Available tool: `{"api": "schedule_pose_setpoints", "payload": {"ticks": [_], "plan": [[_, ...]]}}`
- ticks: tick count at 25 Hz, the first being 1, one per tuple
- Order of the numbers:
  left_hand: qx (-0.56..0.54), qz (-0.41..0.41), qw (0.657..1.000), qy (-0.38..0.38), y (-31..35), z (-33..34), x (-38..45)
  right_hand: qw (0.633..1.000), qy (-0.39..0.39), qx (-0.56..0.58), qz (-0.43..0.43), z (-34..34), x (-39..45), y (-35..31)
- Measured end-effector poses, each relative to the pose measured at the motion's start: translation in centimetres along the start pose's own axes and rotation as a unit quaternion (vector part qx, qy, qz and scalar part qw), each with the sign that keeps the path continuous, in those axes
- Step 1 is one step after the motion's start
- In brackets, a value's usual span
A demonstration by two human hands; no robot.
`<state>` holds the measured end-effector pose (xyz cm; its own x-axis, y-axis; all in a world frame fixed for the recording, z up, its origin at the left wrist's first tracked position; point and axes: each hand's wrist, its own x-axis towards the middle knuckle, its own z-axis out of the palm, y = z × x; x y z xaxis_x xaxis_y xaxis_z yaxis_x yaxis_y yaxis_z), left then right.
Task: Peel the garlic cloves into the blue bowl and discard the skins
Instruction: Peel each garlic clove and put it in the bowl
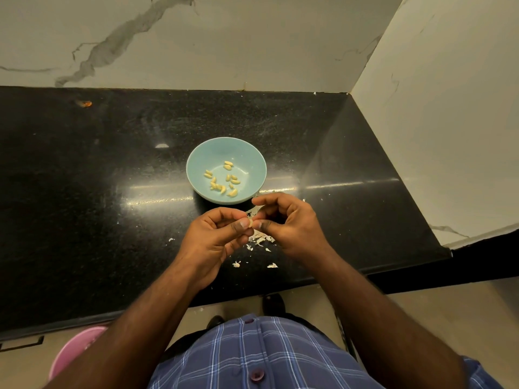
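Near edge first: counter front lip runs just below the wrists; a pink bin sits on the floor below, left of the person.

Left hand and right hand meet above the counter, between the lip and the bowl. Both pinch one clove between thumb and fingertips, the rest of the fingers curled. How much skin is left on the clove is too small to tell.

Skins lie scattered on the counter under and behind the hands; a few flakes sit close to the lip.

Bowl stands just beyond the hands, upright, with about a dozen peeled cloves inside. Its near rim is very close to the right fingertips.

Risks, as judged:
- Clove is small and slippery, so it could pop out of the pinch and skid off the lip to the floor.
- Flakes could fall into the bowl since the peeling is done right beside the rim.
- A knuckle could nudge the bowl.
- Sweeping skins later could push some off the edge, missing the bin.

Room: wide bare counter left of the bowl and behind it up to the back wall. Right side is tighter, where the side wall cuts in at an angle.
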<state>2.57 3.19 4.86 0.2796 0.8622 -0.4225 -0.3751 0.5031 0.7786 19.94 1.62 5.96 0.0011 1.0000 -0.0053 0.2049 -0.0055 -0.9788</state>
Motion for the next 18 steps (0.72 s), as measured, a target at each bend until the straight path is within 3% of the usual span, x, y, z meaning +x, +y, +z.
{"api": "schedule_pose_setpoints", "payload": {"ticks": [8,14,18], "plan": [[-0.011,-0.014,1.0,0.0,0.1,-0.1,0.1,0.998,0.033,-0.054,-0.005,-0.7,-0.1,0.3],[-0.027,-0.03,0.999,0.002,0.4,0.1,0.2,0.997,0.019,-0.072,-0.011,-0.9,-0.3,0.6],[-0.027,-0.041,0.999,-0.014,0.3,0.1,0.2,0.988,-0.013,-0.146,-0.048,-0.4,-0.1,0.8]]}}
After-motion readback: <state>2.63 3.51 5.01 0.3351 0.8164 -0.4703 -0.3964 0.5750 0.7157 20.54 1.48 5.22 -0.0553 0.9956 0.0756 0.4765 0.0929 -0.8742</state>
